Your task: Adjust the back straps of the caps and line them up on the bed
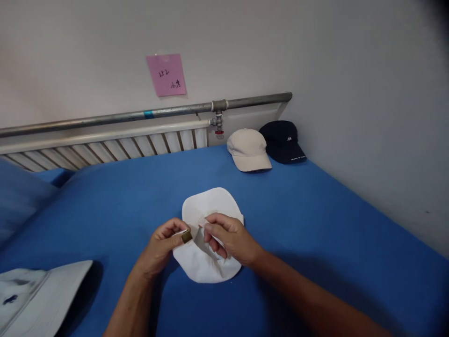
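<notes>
Buckle point(187, 236) in left hand point(160, 247) — right hand point(232, 237) over white cap point(212, 200)

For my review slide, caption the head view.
Left hand holding a brass-coloured clasp, right hand over the white cap; beige cap and dark cap behind.

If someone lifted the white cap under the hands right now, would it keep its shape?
Probably not entirely: the white cap looks like soft cloth, with creases showing below the right hand. It is likely light, as the fabric appears thin. The metal-looking buckle at the left hand would probably stay rigid.
</notes>
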### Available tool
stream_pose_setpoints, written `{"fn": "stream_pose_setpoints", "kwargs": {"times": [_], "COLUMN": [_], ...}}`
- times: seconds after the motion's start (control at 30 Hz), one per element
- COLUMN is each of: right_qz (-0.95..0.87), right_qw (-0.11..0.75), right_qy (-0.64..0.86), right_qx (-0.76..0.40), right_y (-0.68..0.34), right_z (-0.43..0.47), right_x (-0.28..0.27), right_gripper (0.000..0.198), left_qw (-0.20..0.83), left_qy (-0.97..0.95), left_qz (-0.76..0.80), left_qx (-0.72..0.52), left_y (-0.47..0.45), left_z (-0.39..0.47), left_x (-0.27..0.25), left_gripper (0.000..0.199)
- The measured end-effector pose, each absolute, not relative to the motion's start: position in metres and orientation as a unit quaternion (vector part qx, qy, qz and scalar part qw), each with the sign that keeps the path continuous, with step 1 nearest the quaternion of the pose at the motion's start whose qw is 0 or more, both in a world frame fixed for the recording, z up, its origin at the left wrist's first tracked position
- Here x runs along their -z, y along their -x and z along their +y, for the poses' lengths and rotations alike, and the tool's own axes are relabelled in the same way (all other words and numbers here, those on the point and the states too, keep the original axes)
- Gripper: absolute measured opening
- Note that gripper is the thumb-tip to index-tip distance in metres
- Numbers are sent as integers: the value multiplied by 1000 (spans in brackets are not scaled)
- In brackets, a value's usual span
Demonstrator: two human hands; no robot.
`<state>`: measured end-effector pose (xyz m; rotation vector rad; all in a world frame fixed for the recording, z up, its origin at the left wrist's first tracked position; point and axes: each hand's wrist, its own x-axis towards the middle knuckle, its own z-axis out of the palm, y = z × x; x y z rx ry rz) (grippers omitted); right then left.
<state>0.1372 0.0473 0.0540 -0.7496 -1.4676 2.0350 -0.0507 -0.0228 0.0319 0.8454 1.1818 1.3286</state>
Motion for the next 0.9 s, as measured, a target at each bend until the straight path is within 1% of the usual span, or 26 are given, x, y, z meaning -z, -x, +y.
{"fn": "stream_pose_setpoints", "kwargs": {"times": [0.07, 0.13, 0.27, 0.5, 0.7, 0.9], "right_qz": [-533, -545, -572, -585, -602, -599], "right_qw": [258, 232, 171, 115, 101, 118], "right_qy": [282, 285, 298, 305, 286, 298], "right_qx": [-755, -754, -745, -743, -738, -734], "right_y": [-136, -135, -138, -140, -140, -140], "right_z": [47, 48, 52, 57, 56, 57], "right_x": [-52, -51, -51, -51, -52, -52], "right_gripper": [17, 14, 17, 14, 15, 14], "left_qw": [571, 591, 625, 648, 658, 672], "left_qy": [-344, -337, -325, -307, -314, -311], "left_qz": [488, 479, 469, 445, 435, 423], "left_qx": [-564, -555, -533, -536, -527, -523], "left_y": [48, 46, 46, 49, 47, 47], "left_z": [-19, -16, -12, -8, -8, -7], "left_x": [-30, -28, -27, -28, -27, -26], "left_gripper": [26, 26, 24, 22, 22, 20]}}
